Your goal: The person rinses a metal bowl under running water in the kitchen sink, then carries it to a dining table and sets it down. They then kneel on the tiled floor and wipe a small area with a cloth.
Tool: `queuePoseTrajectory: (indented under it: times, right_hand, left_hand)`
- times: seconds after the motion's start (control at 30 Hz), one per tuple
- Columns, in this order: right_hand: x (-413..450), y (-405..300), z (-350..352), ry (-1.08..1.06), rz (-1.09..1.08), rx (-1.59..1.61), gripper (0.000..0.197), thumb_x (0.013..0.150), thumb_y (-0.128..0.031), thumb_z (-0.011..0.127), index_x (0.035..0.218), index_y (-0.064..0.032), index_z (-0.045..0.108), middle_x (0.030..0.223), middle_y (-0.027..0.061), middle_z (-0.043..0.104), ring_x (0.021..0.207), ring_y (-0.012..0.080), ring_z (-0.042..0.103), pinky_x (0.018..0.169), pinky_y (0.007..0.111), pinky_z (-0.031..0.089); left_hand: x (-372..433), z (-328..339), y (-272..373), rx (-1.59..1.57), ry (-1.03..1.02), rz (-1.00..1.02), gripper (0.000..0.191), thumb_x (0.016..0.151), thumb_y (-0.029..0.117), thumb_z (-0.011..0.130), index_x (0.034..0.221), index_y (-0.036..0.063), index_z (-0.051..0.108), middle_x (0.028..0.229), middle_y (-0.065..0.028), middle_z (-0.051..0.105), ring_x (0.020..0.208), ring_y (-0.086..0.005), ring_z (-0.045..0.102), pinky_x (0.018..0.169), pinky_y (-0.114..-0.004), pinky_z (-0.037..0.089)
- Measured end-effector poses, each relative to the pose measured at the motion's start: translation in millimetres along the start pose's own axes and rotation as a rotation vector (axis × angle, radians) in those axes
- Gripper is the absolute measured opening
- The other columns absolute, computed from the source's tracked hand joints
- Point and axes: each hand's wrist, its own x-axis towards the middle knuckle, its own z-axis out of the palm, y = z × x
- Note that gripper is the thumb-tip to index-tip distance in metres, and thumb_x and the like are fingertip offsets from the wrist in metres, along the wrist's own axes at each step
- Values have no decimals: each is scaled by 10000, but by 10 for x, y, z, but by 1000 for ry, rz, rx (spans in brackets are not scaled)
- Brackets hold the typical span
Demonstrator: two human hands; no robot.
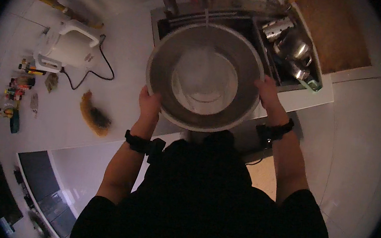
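Observation:
A large round metal basin (161, 63) hangs level before me over the sink (260, 46), covering much of its left compartment. With my left hand (150, 102) I grip the basin's rim at the lower left, the thumb on top. On the opposite side my right hand (266, 92) holds the rim, its fingers partly hidden behind the wall. The basin's bottom looks pale and glossy; whether it holds water I cannot tell. Several shiny metal vessels (293, 48) lie in the sink's right compartment.
On the counter (129, 67) at left stand a white electric appliance (72, 49) with a black cord (89, 71) and a yellow-and-dark item (95, 114), blurred. Small bottles and packets (19, 87) sit farther left. A brown board (338, 37) is at the upper right. A yellow pipe (56, 4) runs along the wall.

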Motion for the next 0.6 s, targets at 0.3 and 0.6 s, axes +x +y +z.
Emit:
queuePoseTrajectory:
  times: [0.3,0.6]
  right_hand:
    - [36,158,10,75,-29,119,300,755,-95,564,1037,7,581,902,92,606,731,197,560,597,312,439]
    - [-43,-102,162,103,92,56,307,750,-42,548,1055,-8,555,988,102,605,896,235,581,748,352,489]
  left_hand:
    - [185,-32,101,115,-66,-21,337,707,26,546,1040,-26,552,950,-123,625,813,-224,596,698,-330,476]
    - [513,-84,64,78,-189,-111,428,745,23,538,1166,-25,478,977,-129,572,701,-209,534,526,-335,427]
